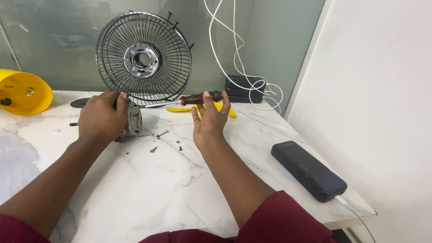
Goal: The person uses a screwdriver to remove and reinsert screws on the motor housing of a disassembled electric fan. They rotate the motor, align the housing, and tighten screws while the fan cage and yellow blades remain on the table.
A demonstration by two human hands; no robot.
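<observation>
My left hand (pixel 101 118) grips a small grey fan motor (pixel 133 120) that rests on the white marble table (pixel 144 189). A round black wire fan guard (pixel 144 58) with a shiny metal hub stands upright just behind the motor. My right hand (pixel 209 118) holds a screwdriver with a red and black handle (pixel 201 97) between the fingertips. Its metal shaft points left toward the guard's lower edge. Several loose screws (pixel 162 133) lie on the table between my hands.
A yellow bowl-shaped cover (pixel 24 92) lies at the far left. A yellow tool (pixel 230 112) sits behind my right hand. A dark power bank (pixel 308 170) with a white cable lies near the right table edge. Black adapters (pixel 245 88) and white cables (pixel 234 49) are at the back.
</observation>
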